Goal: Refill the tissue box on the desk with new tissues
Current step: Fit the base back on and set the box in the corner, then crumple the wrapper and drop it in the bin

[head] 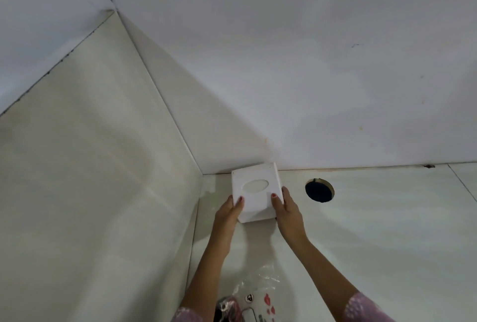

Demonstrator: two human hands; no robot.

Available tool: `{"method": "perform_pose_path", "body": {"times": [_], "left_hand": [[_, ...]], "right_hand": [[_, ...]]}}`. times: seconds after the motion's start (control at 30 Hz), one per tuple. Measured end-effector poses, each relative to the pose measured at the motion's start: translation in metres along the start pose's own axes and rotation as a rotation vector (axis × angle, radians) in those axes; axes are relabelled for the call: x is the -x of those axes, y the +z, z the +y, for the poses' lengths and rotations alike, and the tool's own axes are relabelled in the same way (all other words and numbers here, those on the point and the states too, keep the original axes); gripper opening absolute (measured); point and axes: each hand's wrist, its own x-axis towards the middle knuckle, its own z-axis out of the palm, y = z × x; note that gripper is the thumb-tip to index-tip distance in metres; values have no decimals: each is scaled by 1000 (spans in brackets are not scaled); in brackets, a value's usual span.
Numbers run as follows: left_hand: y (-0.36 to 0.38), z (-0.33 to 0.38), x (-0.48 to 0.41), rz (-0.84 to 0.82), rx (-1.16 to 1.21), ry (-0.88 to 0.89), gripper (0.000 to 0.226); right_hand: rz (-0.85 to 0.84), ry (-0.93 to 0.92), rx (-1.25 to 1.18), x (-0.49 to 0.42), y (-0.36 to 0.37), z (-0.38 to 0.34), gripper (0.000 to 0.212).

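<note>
White tissue box [255, 192] sits between both hands' fingers [238, 201]; gripped at sides.

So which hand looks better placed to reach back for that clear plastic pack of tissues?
Probably the left hand. Both hands grip the square white tissue box, but the clear plastic pack lies nearer the left forearm, while the right hand sits further off and could steady the box.

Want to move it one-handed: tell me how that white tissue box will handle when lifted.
The tissue box looks rigid with flat sides, so it probably won't flex. Smooth white faces may be slippery. The left hand and right hand grip opposite sides, suggesting two hands are safer.
</note>
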Motion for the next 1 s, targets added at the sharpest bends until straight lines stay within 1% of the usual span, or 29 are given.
{"method": "perform_pose_path", "body": {"times": [0.07,0.17,0.23,0.3,0.37,0.43,0.47,0.53,0.57,0.6,0.63,0.67,0.7,0.73,0.77,0.83,0.87,0.9,0.93,0.97,1.0], "left_hand": [[2,-6,-10,29,-141,127,34],[1,-18,-23,122,-273,206,46],[-1,-22,-26,175,-352,228,51],[-2,-20,-29,215,-426,246,51],[1,-12,-28,225,-498,233,49],[8,-2,-16,237,-579,174,49],[11,2,-5,258,-593,124,52],[12,8,26,311,-585,52,63],[8,6,44,331,-648,38,70],[3,-1,64,327,-799,-5,79],[-3,-11,86,285,-958,-94,89],[-8,-23,107,226,-1085,-219,99],[-11,-35,128,173,-1169,-345,105],[-14,-49,143,140,-1186,-415,102],[-15,-60,155,125,-1153,-409,91],[-17,-77,169,122,-1016,-255,56],[-19,-80,174,124,-910,-207,42],[-20,-81,178,124,-758,-209,32],[-19,-81,184,117,-538,-248,24],[-16,-79,192,87,-288,-308,21],[-10,-77,202,31,-60,-369,23]], "right_hand": [[49,-38,94,-10,7,7,31],[90,-79,216,-25,9,17,47],[69,-101,256,-27,8,19,42],[19,-97,286,-27,6,16,36],[-33,-59,314,-31,4,13,40],[-113,32,339,-30,-1,7,54],[-137,54,351,-24,-5,4,63],[-126,5,363,0,-15,2,71],[-120,-27,366,18,-21,4,71],[-147,-40,388,42,-26,9,73],[-211,-31,430,66,-31,17,81],[-303,4,484,93,-34,24,97],[-394,25,558,117,-36,33,115],[-466,18,658,138,-36,43,127],[-518,-8,767,155,-34,52,132],[-576,-91,967,183,-26,71,138],[-567,-137,1039,193,-22,77,140],[-533,-178,1074,200,-19,81,142],[-491,-210,1062,205,-16,85,141],[-453,-218,999,209,-15,87,136],[-425,-210,891,212,-17,86,129]]}}
